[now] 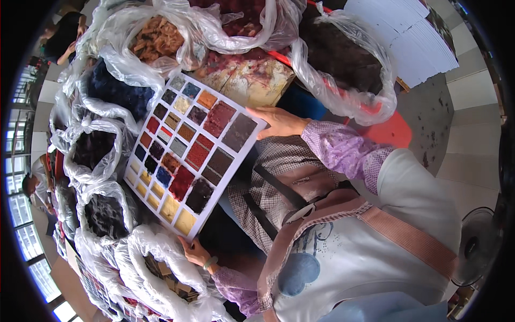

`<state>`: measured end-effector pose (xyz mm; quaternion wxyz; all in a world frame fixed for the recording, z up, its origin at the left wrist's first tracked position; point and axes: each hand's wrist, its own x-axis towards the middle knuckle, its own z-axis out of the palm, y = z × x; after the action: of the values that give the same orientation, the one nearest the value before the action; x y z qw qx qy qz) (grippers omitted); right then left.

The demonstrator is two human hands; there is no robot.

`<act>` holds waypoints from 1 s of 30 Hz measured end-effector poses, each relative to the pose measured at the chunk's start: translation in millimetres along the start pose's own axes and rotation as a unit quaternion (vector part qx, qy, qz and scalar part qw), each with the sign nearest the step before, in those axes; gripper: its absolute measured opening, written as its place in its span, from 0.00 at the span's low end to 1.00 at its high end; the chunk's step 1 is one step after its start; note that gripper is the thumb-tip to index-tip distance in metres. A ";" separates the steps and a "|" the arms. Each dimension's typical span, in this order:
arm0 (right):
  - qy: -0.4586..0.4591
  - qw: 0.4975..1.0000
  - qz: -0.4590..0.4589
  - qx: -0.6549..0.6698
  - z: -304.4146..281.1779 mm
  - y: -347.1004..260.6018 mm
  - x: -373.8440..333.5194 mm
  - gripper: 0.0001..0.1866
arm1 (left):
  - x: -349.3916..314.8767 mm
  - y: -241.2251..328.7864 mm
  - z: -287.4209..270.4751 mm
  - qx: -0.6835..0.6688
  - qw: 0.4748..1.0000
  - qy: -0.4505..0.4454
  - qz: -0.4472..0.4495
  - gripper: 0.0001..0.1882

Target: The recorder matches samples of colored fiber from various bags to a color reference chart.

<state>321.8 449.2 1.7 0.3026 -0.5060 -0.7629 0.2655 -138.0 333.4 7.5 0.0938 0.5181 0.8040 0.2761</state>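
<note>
A white swatch board (213,145) is held tilted in front of me. Rows of small square samples cover it, in red, grey, blue, orange, brown, black and cream. My right hand (280,122) grips its upper right corner, thumb over the edge and the other fingers mostly hidden behind. At the lower corner my left hand (195,252) pinches the edge, with a pale bangle (211,262) on that wrist. Both forearms wear purple patterned sleeves. Just beyond the board sit plastic-lined containers of coloured loose material, among them a dark blue batch (119,88).
Further lined containers hold orange-brown pieces (157,39), dark material (343,56) and black material (105,216). A paint-stained block (247,78) lies behind the board. White sheets (405,40) stack at the upper right; a fan (473,247) stands at right. Other people are at the far left.
</note>
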 end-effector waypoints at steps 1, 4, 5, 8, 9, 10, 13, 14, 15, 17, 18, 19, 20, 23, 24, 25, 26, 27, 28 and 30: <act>0.037 0.999 -0.021 -0.011 -13.5 -3.7 -4.8 0.34 | -1.3 -1.1 -6.4 0.064 0.997 -0.022 0.029 0.27; 0.283 0.948 0.142 -0.028 -59.8 14.5 -25.3 0.12 | -1.2 47.5 -33.4 0.215 0.965 0.036 0.143 0.26; 0.353 0.901 0.186 -0.171 -84.1 38.5 -38.9 0.10 | 3.1 80.4 -38.2 0.124 0.988 0.027 0.094 0.25; 0.314 0.810 0.362 -0.339 -125.0 116.1 -93.6 0.27 | 35.8 145.9 -11.0 -0.122 0.988 0.004 0.098 0.21; 0.251 0.817 0.438 -0.280 -119.5 142.3 -112.2 0.32 | 47.6 170.4 4.8 -0.190 0.972 -0.032 0.136 0.18; 0.183 0.816 0.505 -0.214 -113.7 162.5 -116.6 0.38 | 57.6 208.2 17.2 -0.220 0.963 -0.095 0.123 0.18; 0.185 0.812 0.523 -0.180 -132.8 132.6 -99.0 0.38 | 86.9 310.7 81.9 -0.185 0.920 -0.139 0.315 0.15; 0.187 0.813 0.532 -0.143 -134.1 125.1 -97.2 0.38 | 93.1 344.2 100.5 -0.183 0.899 -0.158 0.367 0.13; 0.220 0.824 0.505 -0.131 -132.4 132.3 -102.8 0.36 | 94.0 383.2 113.4 -0.206 0.868 -0.176 0.415 0.11; 0.271 0.842 0.454 -0.108 -123.8 166.0 -120.5 0.35 | 98.5 437.9 150.4 -0.199 0.836 -0.189 0.475 0.09; 0.317 0.852 0.407 -0.084 -120.3 173.9 -126.9 0.34 | 98.7 458.7 176.9 -0.186 0.826 -0.144 0.512 0.09; 0.392 0.841 0.372 -0.037 -120.1 154.7 -115.0 0.26 | 105.3 470.7 203.2 -0.171 0.822 -0.157 0.520 0.09; 0.391 0.839 0.376 -0.038 -126.5 151.9 -122.8 0.26 | 94.6 489.5 214.1 -0.077 0.840 -0.193 0.501 0.11; 0.436 0.807 0.373 0.142 -141.4 136.9 -122.4 0.13 | 95.4 496.6 255.4 0.049 0.841 -0.189 0.505 0.12; 0.445 0.833 0.324 0.059 -149.3 130.6 -126.4 0.11 | 93.1 497.6 260.3 0.098 0.832 -0.177 0.517 0.13; 0.431 0.845 0.316 0.024 -160.0 125.9 -130.5 0.10 | 94.9 498.0 262.9 0.108 0.835 -0.199 0.503 0.13; 0.417 0.856 0.306 -0.011 -172.8 120.1 -132.9 0.09 | 100.7 499.2 259.2 0.110 0.837 -0.197 0.498 0.13; 0.370 0.856 0.362 0.016 -188.7 111.9 -133.5 0.09 | 108.0 501.0 258.2 0.103 0.844 -0.217 0.480 0.12; 0.319 0.851 0.415 0.043 -199.6 108.6 -133.3 0.08 | 114.0 502.0 258.6 0.096 0.850 -0.237 0.461 0.12; 0.283 0.889 0.360 -0.001 -202.7 115.5 -138.4 0.09 | 115.3 500.9 259.3 0.062 0.852 -0.223 0.470 0.11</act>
<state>582.6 380.2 29.9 0.3885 -0.7999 -0.4110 0.2008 315.3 680.9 79.0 0.0970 0.8864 0.4381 0.1139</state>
